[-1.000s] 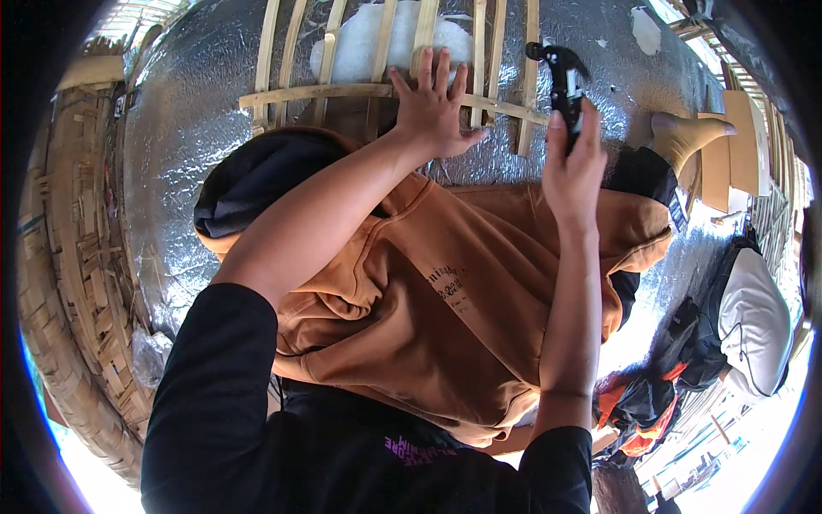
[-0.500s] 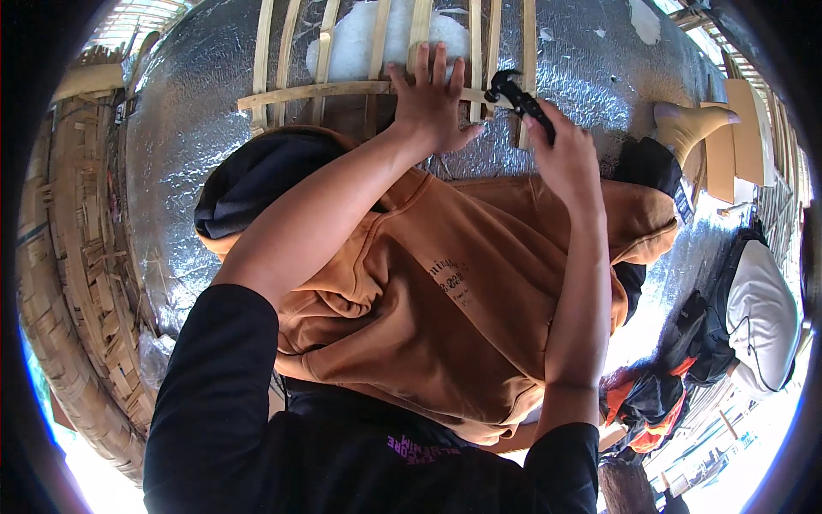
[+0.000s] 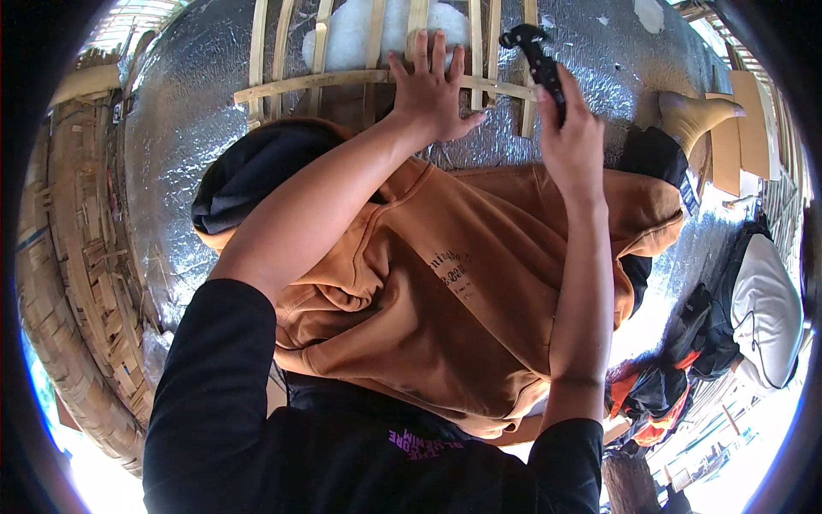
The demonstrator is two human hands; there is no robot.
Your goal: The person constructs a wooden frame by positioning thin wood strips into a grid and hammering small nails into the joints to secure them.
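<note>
The crossbar [image 3: 300, 84], a thin wooden strip, lay ahead of the person's body, its long axis running from left to right and looking slightly bent. At its left part, the slats [image 3: 255, 51] crossed it almost squarely; their far ends were cut off by the upper edge of the view. Beyond the crossbar's middle was a white patch [image 3: 342, 38], partly covered by slats, so its full shape could not be known.

Right of the crossbar's middle, the left hand [image 3: 432, 107] lay over it, palm down and fingers spread wide, holding nothing in a grip. This was the nearer of the two hands, and it hid the piece of wood beneath.

Just beside the crossbar's right end, the right hand [image 3: 572, 128] was closed around the handle of the hammer [image 3: 538, 62]. The hammer leaned toward the upper left, its head past that end; its height above the wood was hard to judge. No nail could be made out along the crossbar.
</note>
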